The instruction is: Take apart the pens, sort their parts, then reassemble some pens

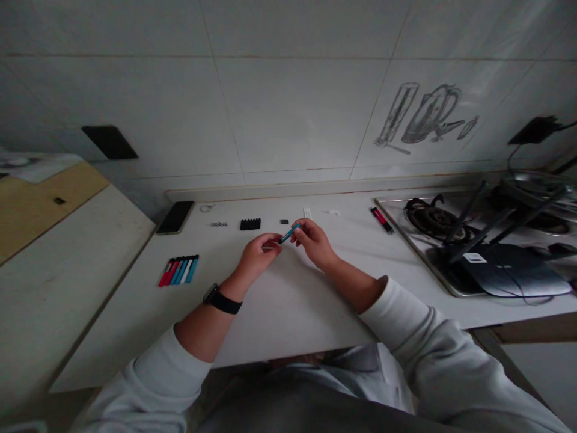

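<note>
Over the middle of the white counter, a slim blue pen-like stick with a black end slants between my two hands. My right hand pinches its upper blue part between thumb and fingers. At its lower black end are the fingertips of my left hand, closed on that end. Just behind my hands lie a small dark piece and some thin white strips. A row of short black pieces sits further left, beside several tiny metallic parts.
Several red, blue and white sticks with black ends lie in a row at left. A phone rests at the back left. Red-and-black sticks lie near the gas stove, where a black router stands with raised antennas.
</note>
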Demonstrator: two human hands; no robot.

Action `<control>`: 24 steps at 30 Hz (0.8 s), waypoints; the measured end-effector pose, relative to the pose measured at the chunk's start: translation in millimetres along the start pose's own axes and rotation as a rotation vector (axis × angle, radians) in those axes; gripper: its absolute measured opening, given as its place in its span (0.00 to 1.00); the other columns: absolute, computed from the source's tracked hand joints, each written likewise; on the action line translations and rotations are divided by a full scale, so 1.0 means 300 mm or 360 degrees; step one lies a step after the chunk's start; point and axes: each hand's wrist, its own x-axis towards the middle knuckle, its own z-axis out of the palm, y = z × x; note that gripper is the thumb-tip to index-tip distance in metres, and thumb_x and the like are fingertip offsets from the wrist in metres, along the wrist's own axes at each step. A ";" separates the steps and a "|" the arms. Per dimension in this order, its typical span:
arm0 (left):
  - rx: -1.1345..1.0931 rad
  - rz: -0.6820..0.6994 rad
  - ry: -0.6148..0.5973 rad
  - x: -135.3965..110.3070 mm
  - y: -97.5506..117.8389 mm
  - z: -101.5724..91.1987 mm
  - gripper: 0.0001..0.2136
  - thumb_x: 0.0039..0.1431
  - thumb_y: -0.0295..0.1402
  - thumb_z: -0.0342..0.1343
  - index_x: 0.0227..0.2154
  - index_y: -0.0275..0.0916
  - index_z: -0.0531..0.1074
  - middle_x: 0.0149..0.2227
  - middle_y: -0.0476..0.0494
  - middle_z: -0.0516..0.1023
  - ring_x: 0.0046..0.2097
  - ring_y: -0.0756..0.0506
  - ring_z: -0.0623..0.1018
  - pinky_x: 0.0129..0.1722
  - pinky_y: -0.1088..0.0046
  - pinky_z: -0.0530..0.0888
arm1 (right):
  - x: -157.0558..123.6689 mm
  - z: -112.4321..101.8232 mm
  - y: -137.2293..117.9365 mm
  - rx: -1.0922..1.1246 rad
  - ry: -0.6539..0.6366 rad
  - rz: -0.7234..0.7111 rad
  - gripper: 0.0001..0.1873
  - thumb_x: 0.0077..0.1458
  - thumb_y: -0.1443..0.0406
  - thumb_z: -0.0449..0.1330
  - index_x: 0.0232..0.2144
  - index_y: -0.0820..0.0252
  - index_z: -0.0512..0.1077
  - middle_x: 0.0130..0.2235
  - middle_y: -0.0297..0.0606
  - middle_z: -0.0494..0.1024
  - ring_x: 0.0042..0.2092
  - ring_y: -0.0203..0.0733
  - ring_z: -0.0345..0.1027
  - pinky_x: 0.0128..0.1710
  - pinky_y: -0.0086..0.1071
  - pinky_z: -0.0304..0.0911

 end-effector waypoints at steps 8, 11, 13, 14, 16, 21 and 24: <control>-0.0111 0.0084 -0.0002 -0.023 -0.004 -0.004 0.13 0.59 0.41 0.63 0.42 0.38 0.79 0.40 0.42 0.83 0.41 0.45 0.81 0.46 0.67 0.76 | 0.012 -0.023 0.010 0.0726 0.0055 0.0642 0.21 0.46 0.53 0.74 0.35 0.55 0.71 0.31 0.30 0.74 0.32 0.34 0.69 0.30 0.27 0.64; -0.0136 0.0068 -0.0026 -0.028 0.011 -0.006 0.14 0.61 0.42 0.62 0.41 0.37 0.79 0.39 0.42 0.83 0.41 0.45 0.81 0.45 0.68 0.76 | 0.012 -0.021 0.018 0.0768 -0.0009 0.0714 0.19 0.48 0.55 0.73 0.34 0.56 0.70 0.30 0.31 0.74 0.30 0.35 0.69 0.29 0.27 0.65; -0.0112 0.0060 -0.0031 -0.031 0.018 -0.008 0.13 0.61 0.42 0.61 0.40 0.37 0.78 0.38 0.42 0.83 0.41 0.45 0.80 0.44 0.68 0.76 | 0.014 -0.023 0.024 0.0716 -0.0031 0.0719 0.20 0.48 0.54 0.72 0.35 0.56 0.70 0.30 0.32 0.74 0.30 0.35 0.69 0.28 0.28 0.65; -0.0093 0.0055 -0.0037 -0.031 0.020 -0.009 0.13 0.61 0.42 0.61 0.39 0.37 0.78 0.37 0.42 0.83 0.40 0.45 0.80 0.44 0.68 0.76 | 0.015 -0.024 0.026 0.0659 -0.0031 0.0698 0.20 0.48 0.52 0.72 0.35 0.55 0.69 0.30 0.32 0.75 0.30 0.36 0.69 0.28 0.29 0.65; -0.0053 0.0037 -0.0063 -0.032 0.021 -0.010 0.13 0.61 0.41 0.60 0.40 0.37 0.78 0.38 0.42 0.83 0.40 0.45 0.80 0.44 0.68 0.76 | 0.017 -0.028 0.029 0.0485 -0.0028 0.0604 0.21 0.50 0.50 0.70 0.35 0.55 0.68 0.30 0.32 0.75 0.30 0.36 0.69 0.29 0.29 0.65; 0.0078 0.0067 -0.0169 -0.033 0.016 -0.004 0.13 0.60 0.39 0.62 0.44 0.38 0.79 0.42 0.40 0.83 0.42 0.44 0.81 0.45 0.67 0.77 | 0.002 -0.010 0.033 -0.0084 -0.0218 0.0159 0.20 0.55 0.47 0.65 0.36 0.55 0.69 0.28 0.30 0.74 0.30 0.35 0.67 0.31 0.30 0.64; 0.0172 0.0075 -0.0203 -0.033 0.015 0.000 0.09 0.58 0.37 0.63 0.39 0.38 0.80 0.38 0.43 0.84 0.39 0.45 0.81 0.45 0.66 0.78 | -0.005 0.000 0.029 -0.0300 -0.0356 -0.0010 0.17 0.58 0.49 0.62 0.38 0.56 0.70 0.30 0.31 0.74 0.31 0.36 0.67 0.33 0.31 0.64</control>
